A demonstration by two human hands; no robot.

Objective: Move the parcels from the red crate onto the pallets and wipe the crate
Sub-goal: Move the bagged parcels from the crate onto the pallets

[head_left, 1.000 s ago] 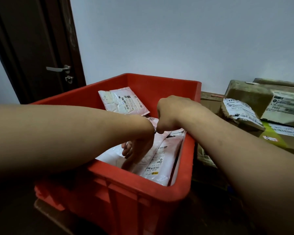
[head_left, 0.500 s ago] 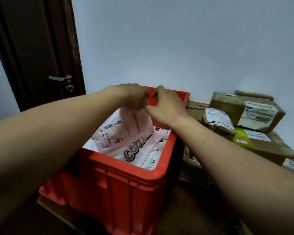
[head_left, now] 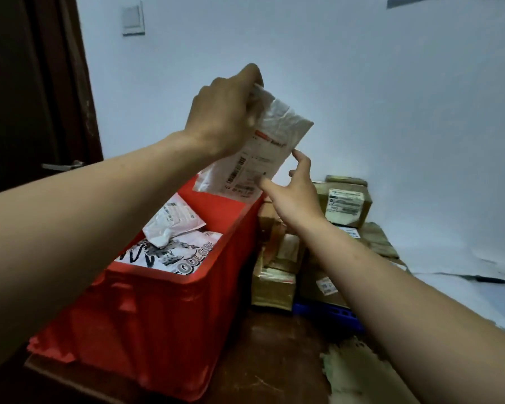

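Red crate (head_left: pixel 169 322) at 7 o'clock, with parcels (head_left: pixel 172 249) inside; blue pallet (head_left: pixel 327 314) at its 3 o'clock. I'm mid-unloading: left hand (head_left: pixel 225 112) grips a white parcel (head_left: pixel 263 153) above the crate's far corner, right hand (head_left: pixel 295 193) spread open at its lower edge. Next I'd carry it toward 3 o'clock.

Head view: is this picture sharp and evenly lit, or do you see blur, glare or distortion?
Head view: dim, bluish light, no glare; the white plastic mailer parcel and the left hand gripping it are slightly blurred; the wide lens stretches both forearms and tilts the dark door frame.
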